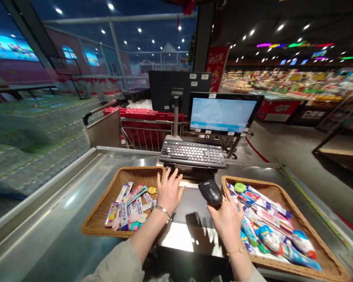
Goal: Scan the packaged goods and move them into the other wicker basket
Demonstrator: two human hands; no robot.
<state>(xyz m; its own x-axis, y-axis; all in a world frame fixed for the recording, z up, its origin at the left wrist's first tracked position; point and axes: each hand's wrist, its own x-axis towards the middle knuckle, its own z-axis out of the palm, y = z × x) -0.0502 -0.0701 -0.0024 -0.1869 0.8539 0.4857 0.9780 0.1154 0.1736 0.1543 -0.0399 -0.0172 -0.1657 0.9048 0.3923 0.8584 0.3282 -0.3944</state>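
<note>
My right hand (228,220) is closed round a black handheld barcode scanner (211,192), held over the counter between two wicker baskets. My left hand (170,191) is open, fingers spread, resting at the inner rim of the left wicker basket (98,223), which holds several small packaged toothbrushes and toothpaste tubes (126,207). The right wicker basket (314,243) is fuller, with several toothpaste boxes and packets (267,223). A bracelet shows on each wrist.
A black keyboard (193,153) sits just beyond my hands, with a lit checkout screen (222,114) behind it and a second monitor's back (176,88) to the left. A steel counter (55,219) runs left. Red shopping baskets (147,117) are stacked behind.
</note>
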